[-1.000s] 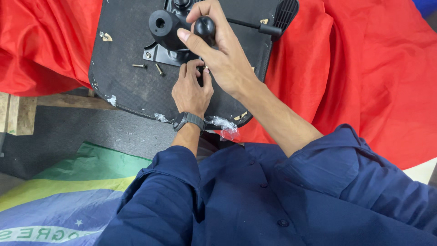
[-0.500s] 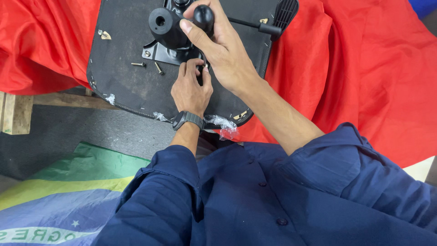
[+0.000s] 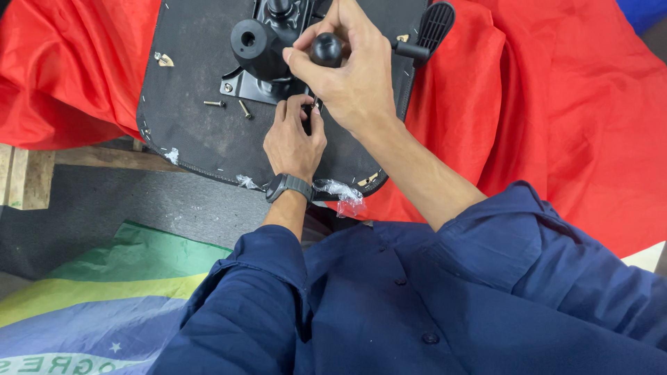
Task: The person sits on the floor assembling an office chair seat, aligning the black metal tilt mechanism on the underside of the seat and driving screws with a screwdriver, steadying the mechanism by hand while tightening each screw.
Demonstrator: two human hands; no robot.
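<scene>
Black screwdriver knob (image 3: 326, 48), gripped in the right hand (image 3: 354, 66), had stayed above the seat plate (image 3: 201, 132) while left-hand fingers (image 3: 295, 114) pinched its tip.

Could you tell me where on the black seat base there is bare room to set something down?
Free: the seat base's lower left, between the two loose screws and its edge. Crowded: around the mechanism, where the left hand and right hand work by the lever.
</scene>
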